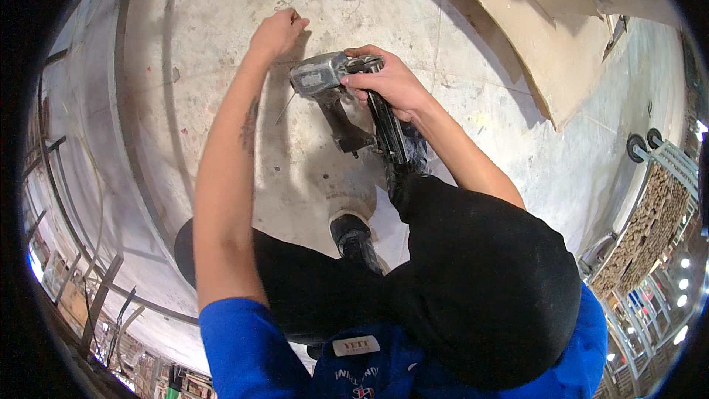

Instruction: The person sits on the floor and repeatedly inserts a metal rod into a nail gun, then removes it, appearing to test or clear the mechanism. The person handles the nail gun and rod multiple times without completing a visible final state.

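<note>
My right hand (388, 83) is closed around the black magazine side of a nail gun (317, 74) with a scuffed grey metal head. The tool lies turned over my lower leg, its head to the left and its black handle reaching toward my shoe (353, 236). A thin wire-like piece (285, 108) shows beside the tool's head. My left hand (279, 33) is held beyond and left of the tool, apart from it. Its fingers are curled together, and whatever they may hold is too small to make out.
Under me is a stained pale concrete floor (221, 7). Large tan board pieces (517, 37) stand at the upper right. A wheeled metal cart (668, 162) with stacked wooden pieces (642, 229) is at the right. A long dark strip (122, 103) runs along the left.
</note>
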A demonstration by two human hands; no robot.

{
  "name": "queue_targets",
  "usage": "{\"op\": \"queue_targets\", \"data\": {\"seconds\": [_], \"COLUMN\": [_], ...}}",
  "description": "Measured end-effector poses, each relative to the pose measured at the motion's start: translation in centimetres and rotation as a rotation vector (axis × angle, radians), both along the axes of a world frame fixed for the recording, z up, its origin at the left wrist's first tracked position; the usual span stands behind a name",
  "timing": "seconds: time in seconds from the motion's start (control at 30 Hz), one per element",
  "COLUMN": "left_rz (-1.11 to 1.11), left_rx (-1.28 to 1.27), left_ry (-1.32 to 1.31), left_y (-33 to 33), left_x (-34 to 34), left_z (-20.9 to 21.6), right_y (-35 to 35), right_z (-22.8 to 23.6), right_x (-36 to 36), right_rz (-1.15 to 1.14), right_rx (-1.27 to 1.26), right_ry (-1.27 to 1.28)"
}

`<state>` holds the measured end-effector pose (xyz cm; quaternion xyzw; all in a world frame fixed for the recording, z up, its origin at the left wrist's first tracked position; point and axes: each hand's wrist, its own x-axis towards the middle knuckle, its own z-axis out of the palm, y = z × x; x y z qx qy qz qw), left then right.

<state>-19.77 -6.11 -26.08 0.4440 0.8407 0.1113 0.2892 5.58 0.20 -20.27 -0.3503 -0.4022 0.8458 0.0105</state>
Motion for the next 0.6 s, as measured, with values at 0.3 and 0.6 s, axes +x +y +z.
{"op": "queue_targets", "data": {"seconds": [0.3,0.6], "left_rz": [-0.222,-0.284], "left_rx": [-0.014,-0.214], "left_ry": [-0.671,-0.631], "left_y": [0.2,-2.6], "left_x": [5.5,4.9], "left_z": [3.4,8.8], "right_y": [2.3,2.7], "right_z": [-3.3,-1.7], "right_x": [2.5,1.9], "right_rz": [-0.027,0.110], "right_rx": [-0.117,-0.223], "right_ry": [0.007,0.163]}}
